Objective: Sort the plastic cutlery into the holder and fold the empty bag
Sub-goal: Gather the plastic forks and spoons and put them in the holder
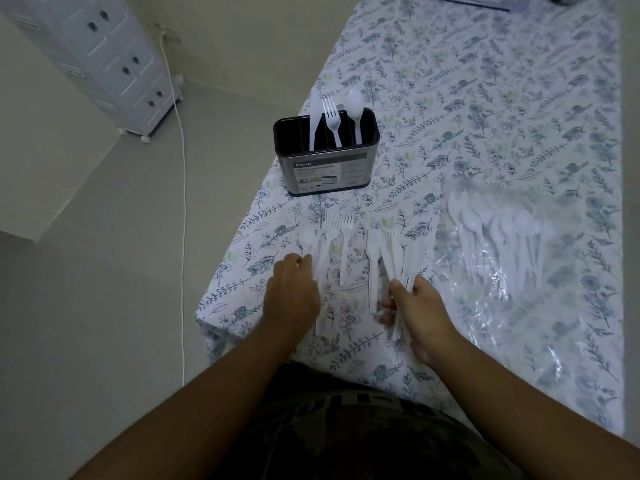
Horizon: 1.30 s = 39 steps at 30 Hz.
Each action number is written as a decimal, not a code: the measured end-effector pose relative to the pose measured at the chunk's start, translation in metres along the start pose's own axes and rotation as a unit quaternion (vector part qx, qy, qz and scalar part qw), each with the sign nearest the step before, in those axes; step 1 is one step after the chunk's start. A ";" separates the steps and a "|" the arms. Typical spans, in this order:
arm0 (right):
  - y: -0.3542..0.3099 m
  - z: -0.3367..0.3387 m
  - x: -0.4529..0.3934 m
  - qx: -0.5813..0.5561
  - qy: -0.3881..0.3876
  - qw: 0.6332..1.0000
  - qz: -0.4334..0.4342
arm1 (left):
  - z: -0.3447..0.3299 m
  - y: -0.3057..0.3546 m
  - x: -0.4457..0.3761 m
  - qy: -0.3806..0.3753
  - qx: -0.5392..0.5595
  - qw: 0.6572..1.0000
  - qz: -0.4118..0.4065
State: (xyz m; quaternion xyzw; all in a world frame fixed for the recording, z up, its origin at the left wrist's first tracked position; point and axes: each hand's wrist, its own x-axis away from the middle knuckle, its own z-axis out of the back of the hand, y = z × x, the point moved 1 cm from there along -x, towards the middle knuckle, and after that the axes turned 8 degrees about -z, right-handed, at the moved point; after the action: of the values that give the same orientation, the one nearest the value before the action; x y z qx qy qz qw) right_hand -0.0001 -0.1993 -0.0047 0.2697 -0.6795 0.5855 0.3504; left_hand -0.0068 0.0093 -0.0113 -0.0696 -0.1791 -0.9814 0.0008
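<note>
Sweeping in from the far left, a white drawer cabinet (100, 53) stands on the floor with a cable (183, 188) trailing down beside it, well apart from the action. Now onto the floral tablecloth (485, 109): the holder (325, 157) sits at the table's left edge, far from the person, and it already carries one knife (314, 123), one fork (331, 121) and one spoon (356, 109), each upright in its own compartment. They look like markers for where each kind belongs.

Nearer, the left hand (291, 292) reaches down onto the loose cutlery; its fingers curl toward a piece at the left of the spread, but whether they actually pinch anything I cannot tell, the white plastic blurs against the cloth. Just right of it, loose forks (346, 237) lie fanned out flat, handles toward the person, easy to pick by type.

The right hand (412, 306) grips a bundle of knives (388, 261), fingers and thumb wrapped round the handles, blades pointing away. That seems to be gathering one kind together before it goes to the holder.

Furthest right, the clear bag (540, 303) lies flat and is far from empty: a batch of spoons (498, 230) sits inside it. Folding, I'd judge, is a long way off.
</note>
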 end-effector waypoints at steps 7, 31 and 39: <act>-0.001 -0.001 0.000 0.052 0.001 0.999 0.016 | 0.007 -0.010 0.004 0.077 0.022 0.996 0.030; -0.010 0.010 0.005 0.019 0.042 0.998 0.030 | -0.014 0.068 0.001 -0.120 0.029 0.970 -0.208; -0.009 0.009 0.008 0.024 0.041 0.998 0.034 | -0.011 0.039 0.017 -0.056 -0.033 0.993 -0.094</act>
State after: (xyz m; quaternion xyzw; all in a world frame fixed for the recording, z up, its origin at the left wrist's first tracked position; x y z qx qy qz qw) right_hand 0.0009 -0.2091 0.0066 0.2312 -0.6588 0.6239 0.3512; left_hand -0.0242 -0.0311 -0.0055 -0.1072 -0.1520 -0.9771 -0.1037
